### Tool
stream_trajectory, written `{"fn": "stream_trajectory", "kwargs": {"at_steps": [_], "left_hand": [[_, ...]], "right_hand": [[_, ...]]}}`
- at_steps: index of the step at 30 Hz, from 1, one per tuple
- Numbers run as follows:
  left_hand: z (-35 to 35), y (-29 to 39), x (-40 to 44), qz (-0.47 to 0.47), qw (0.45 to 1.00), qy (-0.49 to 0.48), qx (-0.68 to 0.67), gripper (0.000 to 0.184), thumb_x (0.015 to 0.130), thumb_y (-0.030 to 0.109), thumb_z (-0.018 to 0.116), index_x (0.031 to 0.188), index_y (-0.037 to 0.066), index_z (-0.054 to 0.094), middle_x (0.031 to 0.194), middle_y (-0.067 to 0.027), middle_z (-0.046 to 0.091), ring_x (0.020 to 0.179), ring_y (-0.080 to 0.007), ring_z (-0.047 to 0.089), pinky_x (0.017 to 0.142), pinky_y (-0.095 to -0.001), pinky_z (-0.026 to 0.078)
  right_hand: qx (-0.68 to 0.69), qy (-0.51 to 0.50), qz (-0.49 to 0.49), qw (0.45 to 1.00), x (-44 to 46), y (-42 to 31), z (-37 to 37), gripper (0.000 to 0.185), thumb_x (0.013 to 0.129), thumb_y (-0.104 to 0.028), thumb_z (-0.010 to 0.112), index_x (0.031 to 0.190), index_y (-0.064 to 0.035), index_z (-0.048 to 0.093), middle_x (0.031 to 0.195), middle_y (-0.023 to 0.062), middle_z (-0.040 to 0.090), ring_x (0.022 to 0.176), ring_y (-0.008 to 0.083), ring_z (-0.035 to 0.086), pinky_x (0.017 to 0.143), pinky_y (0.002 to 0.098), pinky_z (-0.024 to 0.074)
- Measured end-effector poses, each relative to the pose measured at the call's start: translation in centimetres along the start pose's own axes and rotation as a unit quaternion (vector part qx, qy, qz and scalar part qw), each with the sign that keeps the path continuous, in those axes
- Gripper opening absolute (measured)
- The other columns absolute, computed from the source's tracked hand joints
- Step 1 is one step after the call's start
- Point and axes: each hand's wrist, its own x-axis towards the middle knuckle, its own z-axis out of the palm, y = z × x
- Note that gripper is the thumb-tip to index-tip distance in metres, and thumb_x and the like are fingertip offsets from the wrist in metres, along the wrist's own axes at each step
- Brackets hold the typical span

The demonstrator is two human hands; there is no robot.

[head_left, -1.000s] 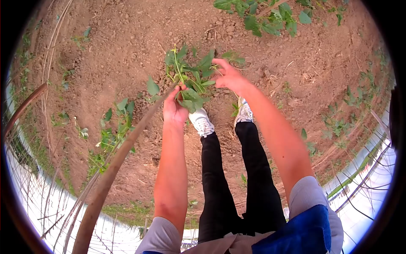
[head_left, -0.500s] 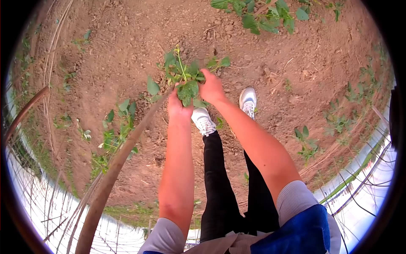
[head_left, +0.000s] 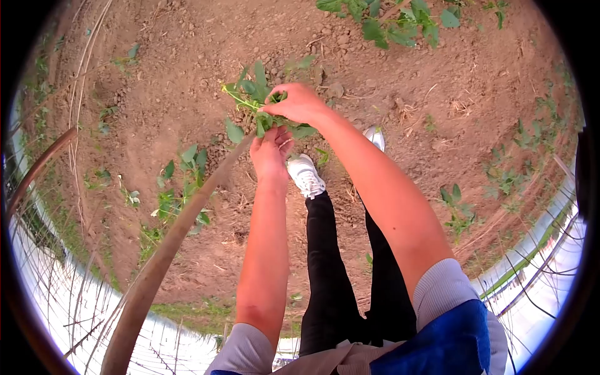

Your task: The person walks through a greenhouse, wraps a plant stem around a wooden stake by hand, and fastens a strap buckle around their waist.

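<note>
A leafy green plant (head_left: 245, 94) with a pale stem tip leaning left is between my hands. My right hand (head_left: 299, 104) pinches the plant near its middle with thumb and forefinger. Just below, my left hand (head_left: 270, 153) has its fingers curled at the lower leaves; what lies inside them is partly hidden. A long wooden pole (head_left: 181, 228) slants up from the bottom left, its upper end beside my left hand. Whether that hand touches the pole I cannot tell.
Dry brown soil (head_left: 162, 94) surrounds my white shoes (head_left: 306, 177). Low green plants grow at the left (head_left: 169, 200), the top right (head_left: 400, 28) and the right (head_left: 458, 211). A curved brown stick (head_left: 42, 165) stands at the far left.
My right hand has moved left and up across the plant. The stem tip now leans left instead of upright. My left hand has turned, showing its curled fingers.
</note>
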Motion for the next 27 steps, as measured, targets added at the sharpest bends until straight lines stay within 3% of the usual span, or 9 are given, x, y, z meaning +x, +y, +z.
{"fn": "stream_trajectory", "kwargs": {"at_steps": [3,6,9,12,15,18,22,25,27], "left_hand": [[-0.8,0.4,-0.2,0.002,0.998,-0.017,0.059,0.015,0.100,0.008,0.062,0.113,0.001,0.065,0.099,-0.0104,0.073,0.081,-0.0172,0.070,0.066,-0.0276,0.055],[-2.7,1.0,0.4,0.036,0.968,0.029,0.246,0.019,0.100,0.015,0.066,0.113,0.001,0.065,0.098,-0.0091,0.073,0.081,-0.0151,0.069,0.063,-0.0265,0.052],[-5.0,1.8,3.4,0.173,0.949,0.104,0.242,0.026,0.098,0.019,0.068,0.117,0.002,0.066,0.105,-0.0082,0.072,0.086,-0.0138,0.067,0.068,-0.0253,0.050],[-2.8,5.5,3.3,0.127,0.984,-0.047,0.112,0.038,0.097,0.022,0.070,0.129,0.001,0.062,0.114,-0.0075,0.070,0.094,-0.0141,0.067,0.077,-0.0251,0.050],[-2.3,7.3,4.1,0.113,0.964,-0.140,0.196,0.050,0.096,0.016,0.072,0.140,-0.002,0.055,0.120,-0.0093,0.068,0.102,-0.0152,0.066,0.089,-0.0298,0.050],[-2.5,8.1,5.6,0.093,0.974,-0.157,0.135,0.059,0.093,0.004,0.073,0.145,-0.005,0.048,0.118,-0.0130,0.069,0.108,-0.0207,0.069,0.092,-0.0338,0.055],[-3.2,7.8,6.2,0.063,0.983,-0.153,0.079,0.044,0.097,0.001,0.063,0.140,-0.004,0.052,0.111,-0.0087,0.068,0.100,-0.0180,0.067,0.093,-0.0353,0.054],[-4.8,7.2,7.7,0.042,0.972,-0.230,0.003,0.028,0.097,0.000,0.061,0.125,-0.003,0.056,0.107,-0.0088,0.066,0.099,-0.0208,0.067,0.095,-0.0412,0.055],[-5.8,6.6,8.3,0.032,0.975,-0.211,-0.058,0.020,0.097,0.000,0.060,0.116,0.000,0.055,0.107,-0.0093,0.066,0.099,-0.0227,0.067,0.094,-0.0446,0.056]], "right_hand": [[-0.123,0.014,-0.036,0.992,0.3,-1.0,0.9,0.051,0.075,-0.046,0.079,0.118,-0.0166,0.076,0.111,0.0147,0.076,0.105,0.0334,0.072,0.091,0.0427,0.0581],[-0.077,0.074,0.009,0.994,-0.2,-1.9,1.5,0.047,0.077,-0.044,0.078,0.115,-0.0169,0.077,0.109,0.0143,0.076,0.104,0.0335,0.073,0.090,0.0427,0.0580],[0.008,0.090,0.029,0.996,0.4,-1.8,1.8,0.043,0.080,-0.043,0.078,0.112,-0.0141,0.078,0.105,0.0165,0.077,0.102,0.0304,0.074,0.087,0.0413,0.0589],[0.117,0.053,0.036,0.991,0.3,-2.6,2.3,0.042,0.083,-0.042,0.077,0.107,-0.0067,0.077,0.095,0.0188,0.076,0.093,0.0263,0.075,0.082,0.0378,0.0598],[0.172,0.012,0.015,0.985,-0.1,-3.3,2.0,0.045,0.085,-0.042,0.077,0.108,-0.0023,0.075,0.101,0.0170,0.074,0.094,0.0214,0.071,0.077,0.0374,0.0596],[0.244,-0.036,-0.002,0.969,-0.1,-3.3,2.1,0.045,0.091,-0.035,0.071,0.123,-0.0042,0.067,0.112,0.0094,0.066,0.097,0.0167,0.063,0.077,0.0365,0.0551],[0.235,-0.033,-0.017,0.971,0.3,-3.1,2.1,0.043,0.084,-0.023,0.071,0.122,-0.0054,0.070,0.117,0.0106,0.068,0.103,0.0211,0.065,0.074,0.0399,0.0567],[0.144,-0.021,0.002,0.989,0.0,-3.3,1.8,0.046,0.080,-0.008,0.067,0.126,-0.0082,0.070,0.109,0.0108,0.069,0.094,0.0197,0.066,0.073,0.0368,0.0554],[0.118,0.001,-0.015,0.993,-0.2,-3.5,2.1,0.051,0.079,-0.002,0.066,0.129,-0.0091,0.069,0.107,0.0121,0.071,0.091,0.0196,0.067,0.073,0.0359,0.0548]]}}
